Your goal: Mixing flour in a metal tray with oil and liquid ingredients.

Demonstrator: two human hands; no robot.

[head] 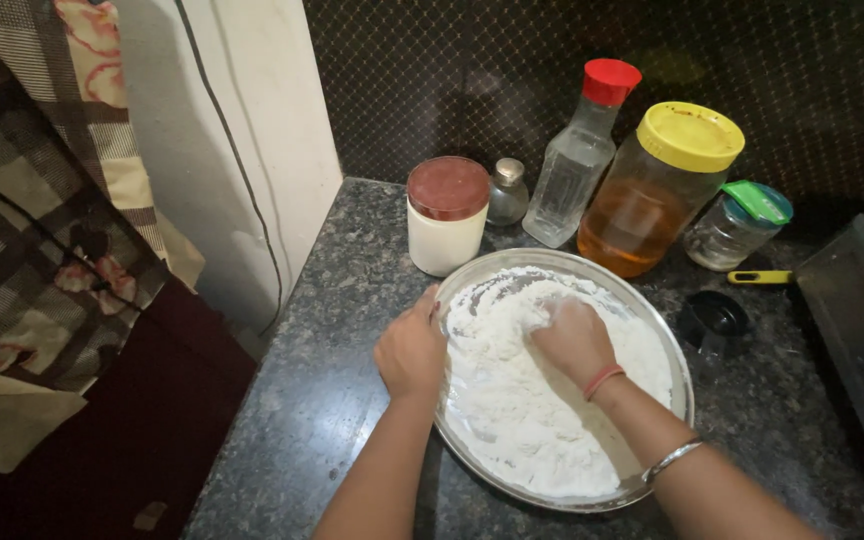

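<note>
1. Looking down from the head camera, we see a big round metal plate [670, 345] full of white flour [532, 400]. It sits on a dark speckled stone counter [352, 330], close to the front edge and a bit to the right of the middle.
2. The left hand [410, 350] is on the left rim of the plate. Its fingers are curled over the rim and grip it.
3. The right hand [574, 338] is inside the plate, pressed down into the flour near the middle. Its fingers are bent and sunk into the flour, so it looks closed around some of it. Flour dusts the fingers.
4. The right arm has a red thread band [603, 380] at the wrist and a silver bangle [672, 458] further up.
5. Behind the plate, near the back edge of the counter, stands a white jar with a brown lid [447, 215]. It is just beside the plate.
6. Next to it is a small glass shaker [507, 192], then a clear bottle with a red cap [582, 155].
7. A big jar with a yellow lid [664, 185] holds amber liquid. A small glass jar with a green lid [740, 225] stands to its right.
8. A black scoop with a yellow handle [722, 305] lies on the counter, right of the plate.
9. Patterned cloth [42, 200] hangs past the left edge of the counter.
</note>
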